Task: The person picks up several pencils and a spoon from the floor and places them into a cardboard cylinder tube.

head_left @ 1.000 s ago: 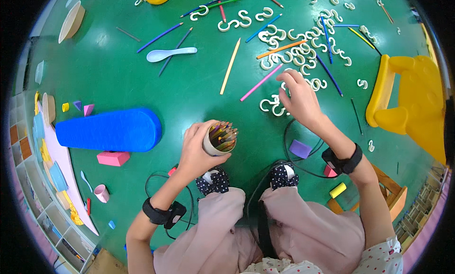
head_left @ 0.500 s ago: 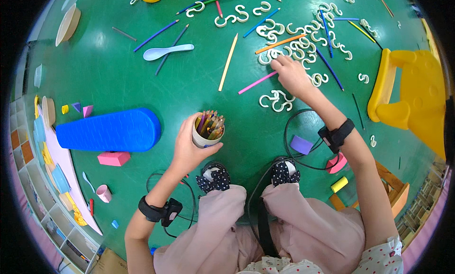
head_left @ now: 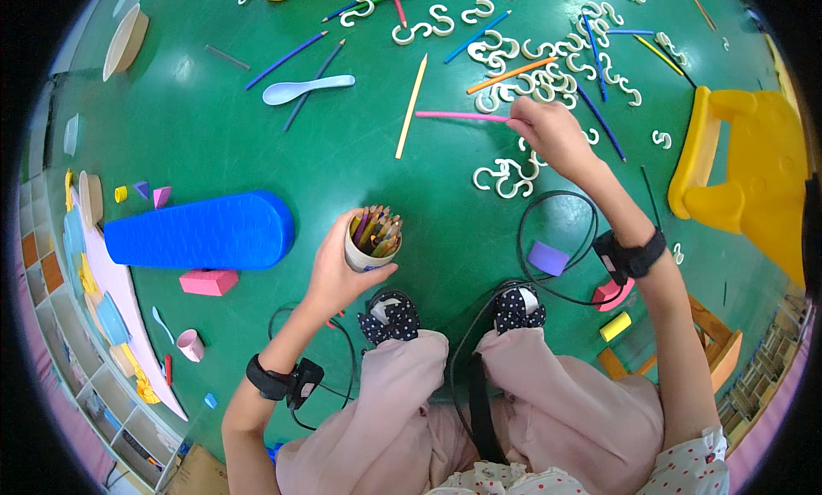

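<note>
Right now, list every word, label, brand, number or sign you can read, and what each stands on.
No text can be read.
Cup in the left hand: any marking is too small to read.
Pink pencil in the right hand: any print is too small to tell.
Black left-wrist device: any label is too small to read.

Wrists: black bands point(head_left: 644, 257), each fitted with a boxy black module point(head_left: 305, 381). Thin black cables point(head_left: 520, 238) loop alongside. Top point(head_left: 690, 466): white, red dots. Trousers point(head_left: 390, 414): pale pink, loose, creased. Shoes point(head_left: 396, 317): dark, white polka dots. Flat black strap point(head_left: 485, 414) between trouser legs.
</note>
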### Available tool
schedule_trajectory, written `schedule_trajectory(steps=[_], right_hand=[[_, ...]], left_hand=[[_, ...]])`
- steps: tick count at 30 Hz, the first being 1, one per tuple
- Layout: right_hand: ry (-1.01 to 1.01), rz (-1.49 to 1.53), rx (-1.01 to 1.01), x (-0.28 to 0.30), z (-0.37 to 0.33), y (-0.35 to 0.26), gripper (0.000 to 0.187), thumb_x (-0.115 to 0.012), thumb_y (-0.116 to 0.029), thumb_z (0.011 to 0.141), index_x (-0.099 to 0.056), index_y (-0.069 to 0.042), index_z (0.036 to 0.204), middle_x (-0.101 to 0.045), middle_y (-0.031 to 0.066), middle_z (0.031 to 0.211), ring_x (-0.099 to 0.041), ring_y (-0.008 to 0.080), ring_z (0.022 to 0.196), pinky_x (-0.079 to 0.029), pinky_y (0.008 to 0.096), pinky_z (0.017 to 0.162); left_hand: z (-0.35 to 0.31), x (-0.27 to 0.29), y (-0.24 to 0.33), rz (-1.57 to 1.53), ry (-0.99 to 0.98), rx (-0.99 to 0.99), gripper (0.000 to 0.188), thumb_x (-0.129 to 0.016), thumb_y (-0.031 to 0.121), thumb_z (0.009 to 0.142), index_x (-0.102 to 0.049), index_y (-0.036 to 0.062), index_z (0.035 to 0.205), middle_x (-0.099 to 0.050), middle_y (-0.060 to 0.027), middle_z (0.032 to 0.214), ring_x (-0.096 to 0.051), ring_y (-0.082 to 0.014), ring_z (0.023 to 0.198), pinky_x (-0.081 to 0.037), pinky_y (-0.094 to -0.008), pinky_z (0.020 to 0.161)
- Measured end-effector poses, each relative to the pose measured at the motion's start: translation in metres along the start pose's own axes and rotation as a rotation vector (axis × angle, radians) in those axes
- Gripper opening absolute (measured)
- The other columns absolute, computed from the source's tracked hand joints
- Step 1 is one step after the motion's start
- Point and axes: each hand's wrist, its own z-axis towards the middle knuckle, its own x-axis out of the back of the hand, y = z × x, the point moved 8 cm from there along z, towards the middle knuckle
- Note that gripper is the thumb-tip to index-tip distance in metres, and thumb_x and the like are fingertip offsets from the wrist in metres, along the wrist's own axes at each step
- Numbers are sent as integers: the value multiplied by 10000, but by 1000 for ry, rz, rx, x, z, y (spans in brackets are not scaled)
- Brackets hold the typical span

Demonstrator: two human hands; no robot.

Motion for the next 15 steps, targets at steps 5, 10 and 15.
schedule_trajectory(steps=[5,10,15], right_hand=[[143,774,-123,74,-2,-61,153,-691,-125,788,-620,6,823,-588,52,640,-554,97,574,-457,222,555],[250,553,316,102,-23,-155,141,-702,-124,746,-604,-47,813,-582,64,701,-586,199,624,-466,307,548],[254,508,512,82,-34,-179,189,-750,-69,695,-596,-16,790,-579,76,686,-513,204,542,-401,302,480]], left_hand=[[1,5,6,-56,-4,37,756,-814,122,597,-404,18,1224,-561,-130,1142,-558,-213,1061,-431,-335,920],[1,2,13,29,-49,-11,740,-818,111,577,-422,35,1198,-569,-145,1113,-570,-265,1040,-447,-357,896],[2,-1,23,40,-110,-35,722,-817,93,559,-438,38,1171,-574,-161,1095,-569,-318,1027,-461,-377,881]])
